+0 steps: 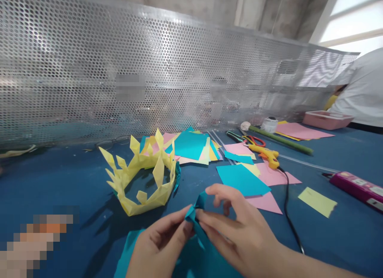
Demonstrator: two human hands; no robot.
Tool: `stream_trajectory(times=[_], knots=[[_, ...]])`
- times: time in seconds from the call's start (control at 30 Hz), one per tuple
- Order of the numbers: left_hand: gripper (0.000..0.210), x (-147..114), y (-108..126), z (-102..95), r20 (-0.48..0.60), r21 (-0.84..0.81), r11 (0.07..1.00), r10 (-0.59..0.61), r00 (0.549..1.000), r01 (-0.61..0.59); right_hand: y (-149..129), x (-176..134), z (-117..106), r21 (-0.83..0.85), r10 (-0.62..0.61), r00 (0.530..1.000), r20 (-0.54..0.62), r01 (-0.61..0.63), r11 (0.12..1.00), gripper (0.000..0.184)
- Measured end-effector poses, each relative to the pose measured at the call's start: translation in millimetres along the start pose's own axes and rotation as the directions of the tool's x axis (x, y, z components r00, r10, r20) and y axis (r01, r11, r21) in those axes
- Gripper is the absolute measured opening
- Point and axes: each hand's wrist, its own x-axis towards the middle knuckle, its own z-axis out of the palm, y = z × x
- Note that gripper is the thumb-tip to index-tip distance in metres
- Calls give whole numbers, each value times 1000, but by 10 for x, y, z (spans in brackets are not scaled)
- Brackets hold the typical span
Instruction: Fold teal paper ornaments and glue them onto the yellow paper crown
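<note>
A small piece of folded blue paper (200,202) is pinched between my two hands, low in the middle of the view. My left hand (163,240) grips its left side with thumb and finger. On the other side, my right hand (239,226) pinches it, forefinger raised near its upper tip. Under both hands lies a larger blue paper sheet (128,250), partly covered by them. Just beyond my left hand stands a pointed yellow paper crown (143,204), with a bit of folded blue paper (177,176) at its right side.
Colored paper sheets (188,144) are piled behind the crown. To the right lie a yellow glue gun (266,154) with a black cord, red-handled scissors (255,140), a green stick (281,140) and a purple box (356,186). A perforated metal panel (179,70) backs the table. A person in white (365,86) is at far right.
</note>
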Motion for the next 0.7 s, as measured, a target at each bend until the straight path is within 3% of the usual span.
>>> stream_trajectory(times=[0.27, 0.5, 0.7], knots=[[39, 87, -49, -74, 109, -24, 999, -38, 993, 41, -53, -2, -7, 295, 39, 995, 89, -64, 953, 37], [40, 85, -35, -127, 107, 39, 999, -16, 994, 12, -52, 28, -13, 487, 33, 999, 38, -47, 872, 44], [30, 9, 48, -38, 94, 130, 991, 24, 995, -37, -15, 42, -63, 597, 71, 980, 188, -172, 784, 68]])
